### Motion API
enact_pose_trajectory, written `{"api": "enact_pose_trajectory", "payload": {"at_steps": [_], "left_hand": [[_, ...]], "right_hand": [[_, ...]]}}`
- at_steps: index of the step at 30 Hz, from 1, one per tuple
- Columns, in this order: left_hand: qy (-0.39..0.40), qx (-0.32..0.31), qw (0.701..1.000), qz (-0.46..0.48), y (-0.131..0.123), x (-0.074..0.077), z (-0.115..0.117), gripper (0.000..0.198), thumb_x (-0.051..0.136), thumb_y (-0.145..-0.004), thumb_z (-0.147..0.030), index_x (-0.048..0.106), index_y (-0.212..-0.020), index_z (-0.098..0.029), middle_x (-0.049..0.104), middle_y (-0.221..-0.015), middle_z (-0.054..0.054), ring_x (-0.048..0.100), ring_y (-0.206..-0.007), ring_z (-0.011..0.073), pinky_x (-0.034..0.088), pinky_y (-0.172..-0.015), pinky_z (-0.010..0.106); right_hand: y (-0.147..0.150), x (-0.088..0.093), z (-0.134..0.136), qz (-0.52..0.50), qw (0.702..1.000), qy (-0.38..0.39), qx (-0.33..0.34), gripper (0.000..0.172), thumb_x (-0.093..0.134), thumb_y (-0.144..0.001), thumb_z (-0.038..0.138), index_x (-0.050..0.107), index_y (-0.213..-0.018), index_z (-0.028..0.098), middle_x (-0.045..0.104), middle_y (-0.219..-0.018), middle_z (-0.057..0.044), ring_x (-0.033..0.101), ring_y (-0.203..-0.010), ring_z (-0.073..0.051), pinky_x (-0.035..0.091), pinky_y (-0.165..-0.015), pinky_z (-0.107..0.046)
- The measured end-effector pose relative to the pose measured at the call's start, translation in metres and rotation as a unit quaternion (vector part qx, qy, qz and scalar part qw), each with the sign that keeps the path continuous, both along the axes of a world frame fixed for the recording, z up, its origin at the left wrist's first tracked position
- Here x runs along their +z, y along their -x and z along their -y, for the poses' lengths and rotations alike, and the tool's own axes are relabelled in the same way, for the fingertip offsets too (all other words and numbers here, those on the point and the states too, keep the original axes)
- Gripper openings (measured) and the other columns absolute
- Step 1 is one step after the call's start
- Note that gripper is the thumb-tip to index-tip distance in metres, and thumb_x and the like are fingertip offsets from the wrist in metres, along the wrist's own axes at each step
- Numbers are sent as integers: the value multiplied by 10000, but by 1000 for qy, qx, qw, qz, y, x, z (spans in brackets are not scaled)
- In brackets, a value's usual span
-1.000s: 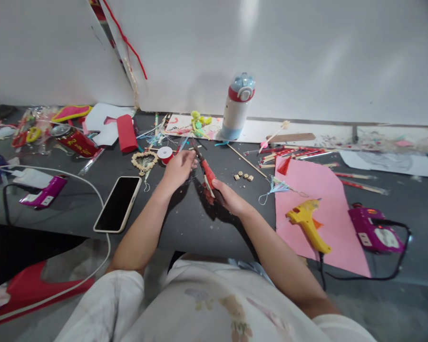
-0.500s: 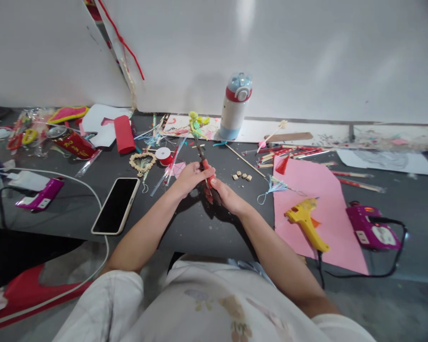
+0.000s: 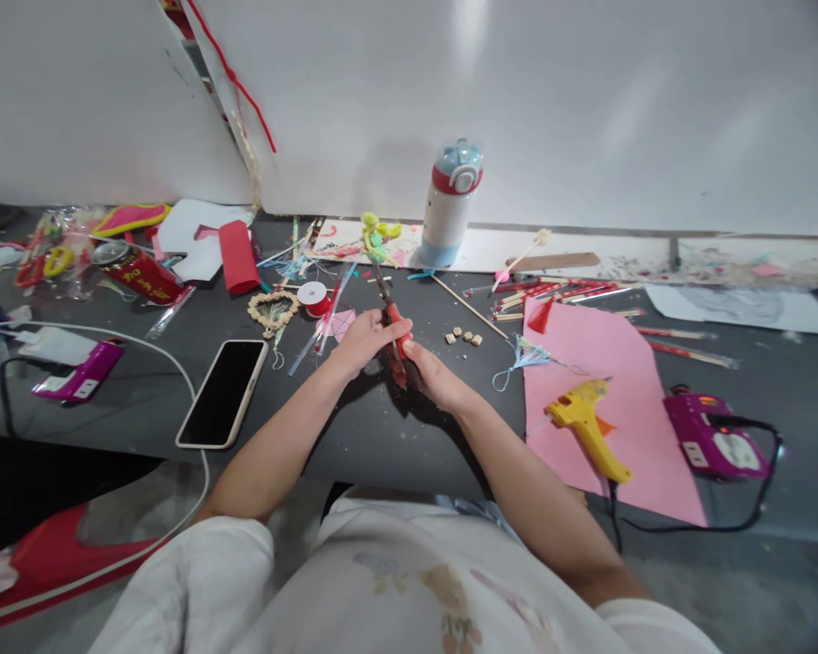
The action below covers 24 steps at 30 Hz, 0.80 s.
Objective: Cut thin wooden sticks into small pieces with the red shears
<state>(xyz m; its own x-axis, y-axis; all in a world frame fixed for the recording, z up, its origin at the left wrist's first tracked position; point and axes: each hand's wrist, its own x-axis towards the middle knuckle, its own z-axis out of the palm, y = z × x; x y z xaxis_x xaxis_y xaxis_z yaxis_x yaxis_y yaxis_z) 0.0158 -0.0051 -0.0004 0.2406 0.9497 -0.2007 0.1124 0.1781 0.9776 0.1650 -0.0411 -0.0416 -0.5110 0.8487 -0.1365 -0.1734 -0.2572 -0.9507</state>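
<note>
Both my hands meet above the middle of the table on one red-handled tool with a narrow dark metal end [image 3: 385,292]; whether it is scissors or pliers I cannot make out. My left hand [image 3: 366,341] is closed on its red grip, thumb laid across the top. My right hand [image 3: 434,374] is closed around the lower grip from the right side. The dark end points away from me toward a fuzzy yellow-green craft piece [image 3: 376,238]; whether they touch is unclear. Small wooden bits [image 3: 463,337] lie right of my hands, and a ribbon spool [image 3: 314,298] stands to the left.
A bottle [image 3: 452,204] stands at the back. On the right, a yellow glue gun [image 3: 590,427] rests on pink paper [image 3: 644,381] beside a purple power strip [image 3: 713,434]. Leftward are a phone [image 3: 224,393], a heart-shaped beaded piece [image 3: 273,311], a red can [image 3: 140,274] and a cable.
My hands keep the same hold on the red-handled tool, with only a very slight shift. The objects on the table stay where they were.
</note>
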Motion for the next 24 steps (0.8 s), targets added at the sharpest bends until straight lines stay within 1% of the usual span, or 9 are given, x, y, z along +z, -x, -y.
{"api": "enact_pose_trajectory", "payload": {"at_steps": [3,5,8,10,12,14,16,19,24], "left_hand": [[-22,-1,999,-43,2,0,-2,572,720,-703,-671,629,-916,-148,731,-842,81,696,-811,207,538,-799,350],[-57,7,996,-71,5,1,-3,571,617,-787,-697,648,-954,-151,738,-903,90,702,-850,208,544,-818,345],[-129,55,981,-131,14,2,-6,530,454,-918,-647,653,-1046,-173,740,-966,83,709,-858,190,547,-827,327],[-190,108,954,-203,21,4,-8,458,421,-967,-562,637,-1135,-195,740,-986,72,708,-870,183,540,-830,314],[-254,144,914,-282,27,9,-9,387,441,-984,-469,617,-1212,-210,737,-1029,67,700,-903,180,528,-841,302],[-308,153,875,-341,31,14,-9,342,476,-980,-390,615,-1238,-214,730,-1077,67,689,-924,176,515,-854,291],[-343,149,848,-376,34,18,-9,311,498,-972,-338,632,-1222,-213,727,-1099,67,681,-933,175,505,-865,285],[-362,144,828,-403,36,18,-11,279,516,-964,-310,656,-1187,-219,727,-1117,65,675,-973,183,498,-883,288],[-370,158,809,-428,41,11,-15,259,494,-974,-337,698,-1094,-234,735,-1084,56,674,-992,200,494,-869,303]], "right_hand": [[3,3,1,-8,1000,0,-26,539,389,-893,742,493,-790,223,470,-691,-14,407,-607,-156,328,-576,-307],[3,9,2,-21,999,18,-24,552,312,-913,734,511,-846,224,466,-676,-9,402,-587,-156,326,-570,-305],[2,16,2,-25,998,47,-28,491,324,-922,664,517,-853,217,469,-661,-3,409,-574,-150,298,-550,-298],[1,18,1,-23,997,61,-30,374,426,-901,573,518,-861,213,476,-666,7,421,-576,-141,277,-545,-293],[0,18,1,-24,997,67,-29,294,483,-882,502,524,-894,211,481,-669,18,426,-570,-132,264,-544,-290],[0,16,0,-22,998,62,-19,281,484,-889,487,526,-896,210,487,-660,22,424,-555,-127,260,-539,-288],[0,14,0,-15,999,47,-2,296,479,-901,500,525,-876,209,500,-656,18,433,-553,-124,265,-536,-284],[1,15,2,-12,999,35,14,296,484,-906,499,517,-847,211,508,-658,15,441,-561,-122,282,-542,-281],[3,21,4,-16,998,49,32,274,498,-899,470,508,-800,215,455,-616,26,409,-542,-123,286,-553,-294]]}}
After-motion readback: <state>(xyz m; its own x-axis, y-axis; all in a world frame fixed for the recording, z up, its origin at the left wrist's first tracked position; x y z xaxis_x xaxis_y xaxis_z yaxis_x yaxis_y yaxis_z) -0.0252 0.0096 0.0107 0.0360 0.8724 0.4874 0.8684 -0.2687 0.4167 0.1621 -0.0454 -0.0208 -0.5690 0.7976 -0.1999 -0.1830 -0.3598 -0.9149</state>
